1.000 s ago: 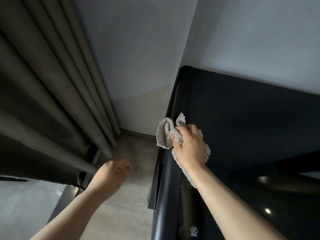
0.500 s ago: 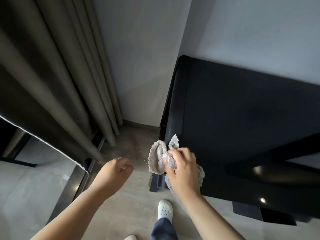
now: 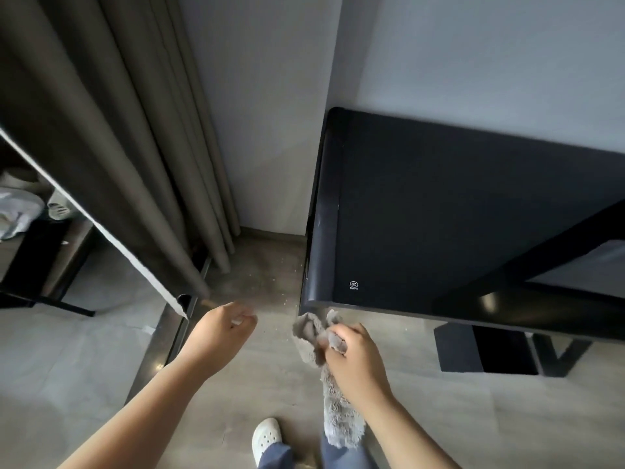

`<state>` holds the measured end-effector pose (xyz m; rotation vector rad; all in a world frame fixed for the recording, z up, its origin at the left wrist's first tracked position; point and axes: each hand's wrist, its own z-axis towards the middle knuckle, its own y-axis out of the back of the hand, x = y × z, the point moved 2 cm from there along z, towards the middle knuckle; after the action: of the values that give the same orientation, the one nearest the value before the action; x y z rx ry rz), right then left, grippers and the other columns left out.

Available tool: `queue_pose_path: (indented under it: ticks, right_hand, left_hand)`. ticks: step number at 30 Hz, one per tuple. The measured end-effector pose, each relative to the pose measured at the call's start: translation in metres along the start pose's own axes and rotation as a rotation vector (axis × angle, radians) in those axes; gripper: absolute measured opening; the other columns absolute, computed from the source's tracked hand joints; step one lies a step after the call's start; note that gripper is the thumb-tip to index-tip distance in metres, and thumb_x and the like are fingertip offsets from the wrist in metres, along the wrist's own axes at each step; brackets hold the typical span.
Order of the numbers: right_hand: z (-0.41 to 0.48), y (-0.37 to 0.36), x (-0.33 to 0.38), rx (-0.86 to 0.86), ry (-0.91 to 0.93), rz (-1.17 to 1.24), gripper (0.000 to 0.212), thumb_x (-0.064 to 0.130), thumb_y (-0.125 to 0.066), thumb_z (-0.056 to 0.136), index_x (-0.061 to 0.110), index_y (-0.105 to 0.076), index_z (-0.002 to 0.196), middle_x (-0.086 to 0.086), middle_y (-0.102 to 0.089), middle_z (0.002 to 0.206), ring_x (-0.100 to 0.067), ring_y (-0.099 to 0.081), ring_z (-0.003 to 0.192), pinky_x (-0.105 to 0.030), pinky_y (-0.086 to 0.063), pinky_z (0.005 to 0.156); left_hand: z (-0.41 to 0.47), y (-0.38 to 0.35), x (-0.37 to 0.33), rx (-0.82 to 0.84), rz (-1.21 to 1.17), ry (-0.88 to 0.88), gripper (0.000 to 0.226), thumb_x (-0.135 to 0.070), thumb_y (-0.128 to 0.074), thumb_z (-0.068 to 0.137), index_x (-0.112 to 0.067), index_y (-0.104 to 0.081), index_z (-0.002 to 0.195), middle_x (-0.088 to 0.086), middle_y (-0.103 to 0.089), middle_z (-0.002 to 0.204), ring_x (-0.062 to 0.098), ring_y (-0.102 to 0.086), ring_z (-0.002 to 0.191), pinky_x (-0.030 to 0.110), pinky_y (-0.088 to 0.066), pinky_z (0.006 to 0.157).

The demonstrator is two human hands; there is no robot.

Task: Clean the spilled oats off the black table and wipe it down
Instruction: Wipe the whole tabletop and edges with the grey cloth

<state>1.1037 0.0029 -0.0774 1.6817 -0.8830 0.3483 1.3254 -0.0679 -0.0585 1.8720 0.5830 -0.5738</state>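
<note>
The glossy black table (image 3: 456,211) fills the upper right, its near left corner just above my right hand. My right hand (image 3: 355,360) grips a bunched grey cloth (image 3: 314,333), held off the table below that corner; a long tail of the cloth hangs down. My left hand (image 3: 221,336) hovers over the floor to the left, fingers curled shut; whether it holds anything I cannot tell. Small pale oat flakes (image 3: 270,282) are scattered on the grey floor beside the table's left edge. No oats show on the tabletop.
Heavy grey-brown curtains (image 3: 111,147) hang at the left, close to the table, with a dark floor track (image 3: 182,319) below them. A black table base (image 3: 487,350) stands under the top. My white shoe (image 3: 267,438) is on the tiled floor at the bottom.
My right hand has dragged the cloth along the table's left edge toward me and off the near corner. The view has pulled back; my left hand stayed curled over the floor.
</note>
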Motion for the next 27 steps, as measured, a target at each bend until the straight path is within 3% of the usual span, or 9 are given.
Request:
queue_pose_path:
  ticks: [5, 10, 13, 19, 27]
  right_hand:
    - [-0.026, 0.044, -0.004, -0.110, -0.084, 0.064, 0.020, 0.024, -0.061, 0.088, 0.026, -0.067, 0.108, 0.009, -0.052, 0.100, -0.011, -0.056, 0.091, -0.023, -0.044, 0.073]
    - [-0.048, 0.085, -0.028, -0.177, -0.123, 0.060, 0.014, 0.027, -0.060, 0.088, 0.027, -0.069, 0.098, 0.009, -0.052, 0.096, -0.010, -0.057, 0.085, -0.023, -0.044, 0.068]
    - [-0.046, 0.104, -0.036, -0.215, -0.075, 0.041, 0.014, 0.025, -0.059, 0.088, 0.025, -0.068, 0.099, 0.008, -0.052, 0.097, -0.010, -0.056, 0.085, -0.023, -0.042, 0.067]
    - [0.017, 0.110, -0.012, -0.199, 0.078, -0.057, 0.023, 0.031, -0.058, 0.089, 0.030, -0.064, 0.111, 0.006, -0.054, 0.105, -0.018, -0.060, 0.092, -0.031, -0.048, 0.071]
    - [0.127, 0.066, 0.032, -0.076, 0.136, -0.292, 0.040, 0.029, -0.052, 0.091, 0.030, -0.055, 0.131, -0.004, -0.052, 0.124, -0.028, -0.054, 0.110, -0.036, -0.048, 0.083]
  left_hand:
    - [-0.022, 0.000, -0.027, 0.011, 0.004, -0.010, 0.016, -0.027, -0.058, 0.090, -0.019, -0.069, 0.098, -0.009, -0.065, 0.091, 0.008, -0.056, 0.083, 0.021, -0.037, 0.070]
    - [-0.038, -0.010, -0.078, 0.048, 0.013, -0.069, 0.010, -0.022, -0.057, 0.088, -0.029, -0.064, 0.085, -0.009, -0.065, 0.091, 0.010, -0.058, 0.085, 0.022, -0.038, 0.071]
    - [-0.045, -0.022, -0.096, 0.054, 0.025, -0.082, 0.011, -0.020, -0.056, 0.088, -0.027, -0.065, 0.087, -0.009, -0.064, 0.090, 0.011, -0.058, 0.085, 0.022, -0.037, 0.070]
    - [-0.048, -0.036, -0.082, 0.028, 0.045, -0.012, 0.018, -0.026, -0.058, 0.090, -0.016, -0.069, 0.099, -0.008, -0.062, 0.084, 0.014, -0.060, 0.086, 0.023, -0.037, 0.069]
    - [-0.035, 0.000, -0.029, -0.046, 0.021, 0.067, 0.006, -0.029, -0.060, 0.088, -0.025, -0.065, 0.091, -0.011, -0.063, 0.080, 0.003, -0.058, 0.074, 0.020, -0.038, 0.064]
